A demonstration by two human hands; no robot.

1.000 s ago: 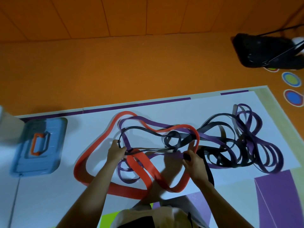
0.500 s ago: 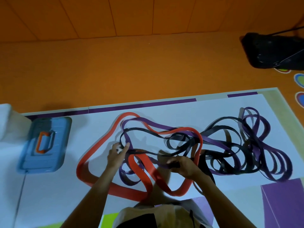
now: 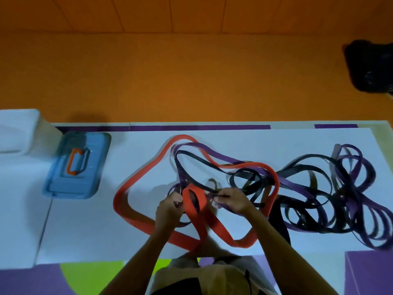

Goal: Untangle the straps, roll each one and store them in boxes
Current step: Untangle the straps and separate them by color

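Note:
A wide red strap (image 3: 136,182) loops across the middle of the white mat (image 3: 85,226), tangled with purple straps (image 3: 225,156) and black straps (image 3: 195,156). More purple and black straps lie in a heap (image 3: 340,201) on the right. My left hand (image 3: 169,209) grips a purple strap beside a small red loop. My right hand (image 3: 234,200) pinches a black strap just right of that loop. The two hands are close together over the knot.
A blue box (image 3: 76,167) with an orange handle sits closed at the mat's left end, beside a white box (image 3: 19,128). A black bag (image 3: 370,67) lies on the orange floor at the far right. A purple block (image 3: 370,271) stands at the lower right.
Both hands have moved inward toward each other. The left hand came down from the purple loop to the red loop's side; the right hand shifted left and pulled a black strap up.

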